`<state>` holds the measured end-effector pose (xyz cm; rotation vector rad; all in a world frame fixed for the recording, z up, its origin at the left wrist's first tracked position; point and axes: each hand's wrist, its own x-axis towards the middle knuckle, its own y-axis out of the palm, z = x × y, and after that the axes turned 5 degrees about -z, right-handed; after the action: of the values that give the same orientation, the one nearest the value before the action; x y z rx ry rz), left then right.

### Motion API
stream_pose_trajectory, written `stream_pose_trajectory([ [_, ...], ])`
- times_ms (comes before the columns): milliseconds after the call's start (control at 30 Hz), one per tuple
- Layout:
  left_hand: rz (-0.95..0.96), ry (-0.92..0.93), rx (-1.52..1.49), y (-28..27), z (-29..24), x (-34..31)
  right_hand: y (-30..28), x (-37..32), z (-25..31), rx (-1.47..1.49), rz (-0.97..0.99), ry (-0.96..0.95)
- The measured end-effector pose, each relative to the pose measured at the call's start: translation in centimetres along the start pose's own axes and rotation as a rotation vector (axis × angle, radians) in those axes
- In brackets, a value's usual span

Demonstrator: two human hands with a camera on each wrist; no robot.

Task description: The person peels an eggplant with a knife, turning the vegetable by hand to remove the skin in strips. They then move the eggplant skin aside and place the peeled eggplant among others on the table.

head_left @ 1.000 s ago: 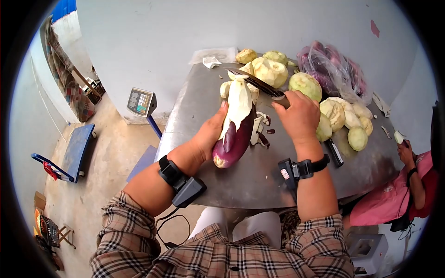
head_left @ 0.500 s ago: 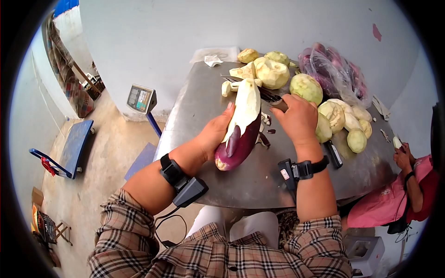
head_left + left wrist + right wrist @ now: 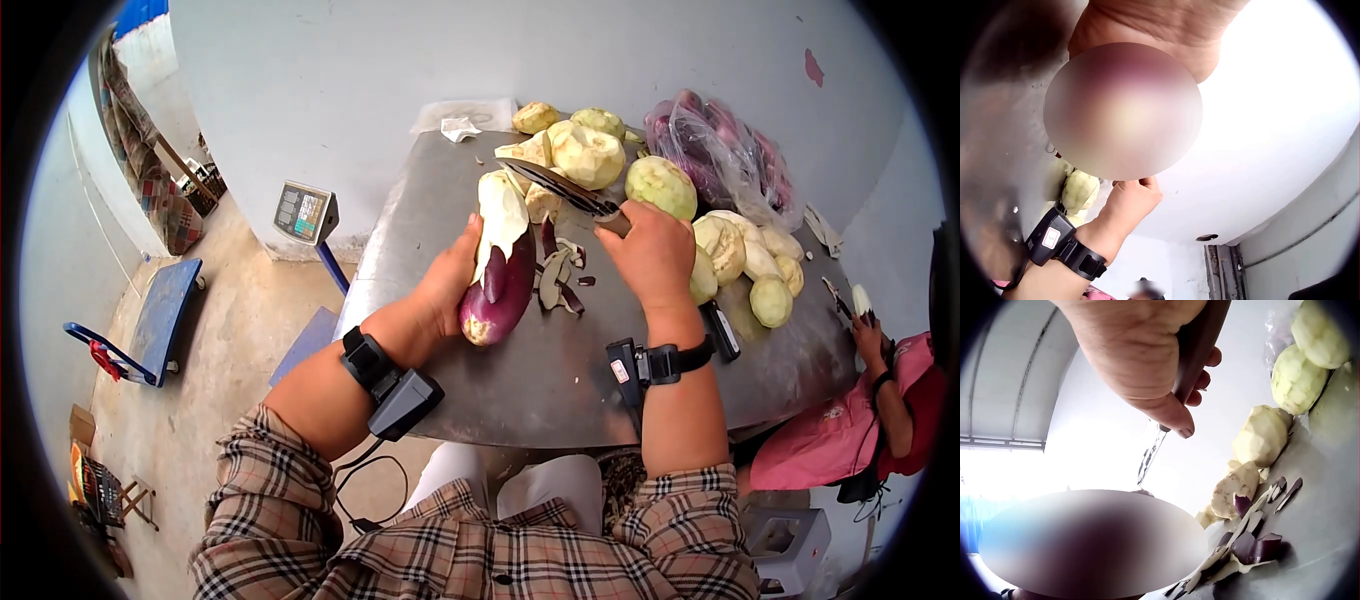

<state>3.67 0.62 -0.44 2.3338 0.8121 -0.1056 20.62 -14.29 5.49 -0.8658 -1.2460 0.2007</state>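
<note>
My left hand (image 3: 447,285) grips a large purple eggplant (image 3: 505,285) from its left side, over the metal table (image 3: 480,395). Its upper half is pared to pale flesh, and a loose tongue of skin hangs on the purple lower half. In my right hand (image 3: 655,255) is a peeling knife (image 3: 560,187), held by its brown handle (image 3: 1200,350); the slotted blade points left, at the eggplant's pale top end. Strips of cut peel (image 3: 557,283) lie on the table between the hands. A blurred oval hides most of the eggplant in the left wrist view.
Peeled eggplants (image 3: 587,155) line the table's back and right side. Behind them sits a clear bag of purple eggplants (image 3: 720,150). A black-handled tool (image 3: 722,330) lies by my right wrist. A scale display (image 3: 306,214) stands left; another person (image 3: 860,400) works at right.
The knife has swung down along the pale side of the eggplant, then back up to its top end. The eggplant has tilted and shifted slightly left, and more peel shows on the table.
</note>
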Motion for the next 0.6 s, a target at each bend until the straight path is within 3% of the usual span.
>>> stream_pose_trajectory([
  [233, -0.031, 0.002, 0.022, 0.55, 0.01, -0.25, -0.18, 0.34, 0.37, 0.111, 0.006, 0.119],
  [433, -0.009, 0.03, -0.005, 0.73, -0.17, -0.92, -0.66, 0.44, 0.52, 0.171, 0.283, 0.122],
  [600, 0.034, 0.03, 0.006, 0.51, -0.21, -0.52, -0.61, 0.58, 0.27, 0.097, 0.23, 0.183],
])
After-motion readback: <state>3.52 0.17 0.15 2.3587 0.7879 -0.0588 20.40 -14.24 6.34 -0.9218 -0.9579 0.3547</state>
